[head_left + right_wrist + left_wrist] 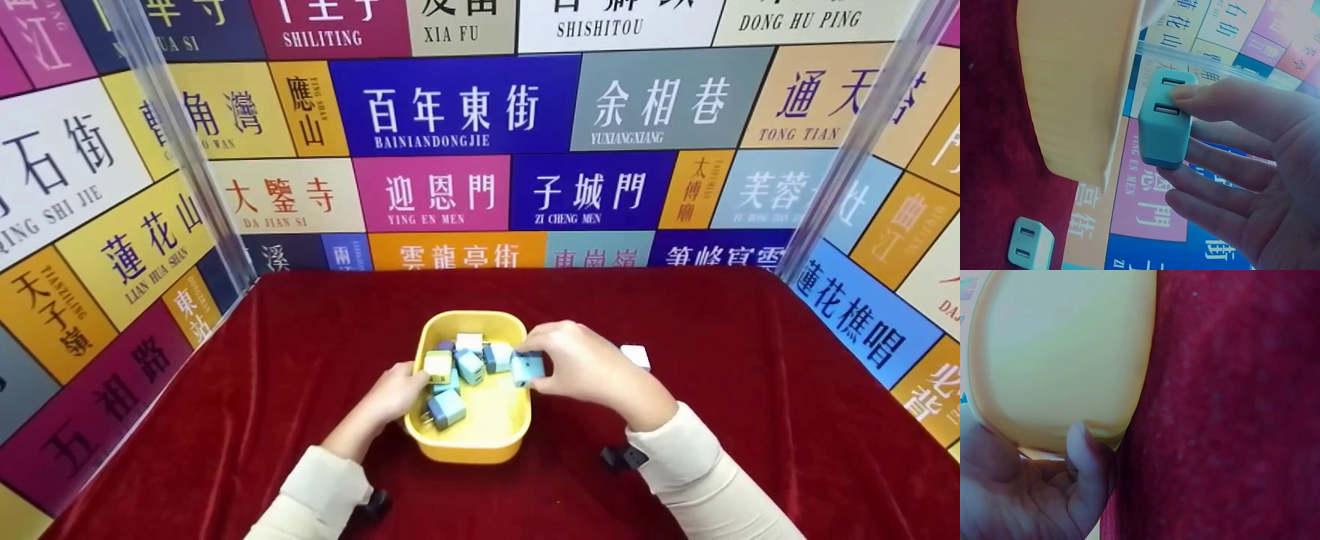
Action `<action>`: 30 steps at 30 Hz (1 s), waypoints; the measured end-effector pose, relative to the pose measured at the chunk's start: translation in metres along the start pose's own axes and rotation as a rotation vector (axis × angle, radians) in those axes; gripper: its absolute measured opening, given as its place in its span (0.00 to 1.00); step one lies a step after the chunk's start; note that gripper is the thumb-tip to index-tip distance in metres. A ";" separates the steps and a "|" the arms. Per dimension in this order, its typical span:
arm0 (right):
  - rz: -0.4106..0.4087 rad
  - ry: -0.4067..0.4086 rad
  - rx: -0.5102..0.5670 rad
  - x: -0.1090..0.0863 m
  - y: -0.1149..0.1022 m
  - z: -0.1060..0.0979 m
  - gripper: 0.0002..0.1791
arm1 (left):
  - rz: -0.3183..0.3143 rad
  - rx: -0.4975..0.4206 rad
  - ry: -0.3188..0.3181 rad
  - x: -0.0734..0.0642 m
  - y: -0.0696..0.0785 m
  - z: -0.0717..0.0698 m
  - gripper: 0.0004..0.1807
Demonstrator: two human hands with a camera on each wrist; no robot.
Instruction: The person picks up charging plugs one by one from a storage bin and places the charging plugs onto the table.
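Note:
A yellow plastic bin (474, 454) stands on the red cloth, holding several USB charger plugs in blue, white and pale green. At its left rim my left hand (397, 390) grips the side; in the left wrist view a digit presses on the yellow outer wall (1067, 354). My right hand (577, 364) pinches a teal USB charger (1165, 126) with two ports between thumb and fingers, over the bin's right rim. Inside, a blue charger (448, 409) with prongs lies near the front left, and a pale green one (438, 366) leans by the left wall.
A white two-port charger (634, 356) lies on the cloth to the right, partly behind my right hand; the right wrist view shows a two-port charger (1030, 243) beside the bin. Red cloth (300, 330) covers the table. Panels with street names (450, 105) stand behind and at both sides.

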State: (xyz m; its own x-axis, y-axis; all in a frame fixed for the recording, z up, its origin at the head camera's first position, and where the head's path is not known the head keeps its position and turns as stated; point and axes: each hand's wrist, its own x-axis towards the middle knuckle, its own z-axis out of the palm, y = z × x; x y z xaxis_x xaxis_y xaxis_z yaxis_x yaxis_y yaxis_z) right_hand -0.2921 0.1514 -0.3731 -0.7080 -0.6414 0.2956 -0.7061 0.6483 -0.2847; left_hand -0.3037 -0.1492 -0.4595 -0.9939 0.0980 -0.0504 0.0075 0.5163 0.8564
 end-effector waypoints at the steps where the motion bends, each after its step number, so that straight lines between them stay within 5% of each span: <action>1: -0.004 0.008 -0.001 -0.001 0.001 -0.002 0.20 | -0.003 0.003 0.004 0.000 0.000 0.000 0.16; 15: 0.031 0.037 -0.014 -0.009 0.026 -0.024 0.16 | 0.004 -0.001 -0.005 0.002 -0.002 0.000 0.17; 25: 0.116 0.023 -0.009 -0.020 0.044 -0.045 0.17 | 0.001 -0.008 -0.060 0.061 -0.073 0.009 0.18; 27: 0.132 0.025 -0.011 -0.022 0.049 -0.049 0.17 | 0.005 -0.010 -0.055 0.058 -0.069 0.008 0.18; 30: 0.154 0.027 -0.005 -0.027 0.055 -0.054 0.17 | 0.034 -0.012 -0.044 0.036 -0.044 0.003 0.17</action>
State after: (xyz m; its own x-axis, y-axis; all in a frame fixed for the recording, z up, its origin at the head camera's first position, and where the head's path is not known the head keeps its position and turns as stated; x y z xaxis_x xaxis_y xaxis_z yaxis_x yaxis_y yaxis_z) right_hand -0.3116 0.2264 -0.3470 -0.8076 -0.5227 0.2731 -0.5888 0.7404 -0.3243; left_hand -0.3397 -0.1655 -0.5005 -0.9873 0.1528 -0.0440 0.0391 0.5015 0.8643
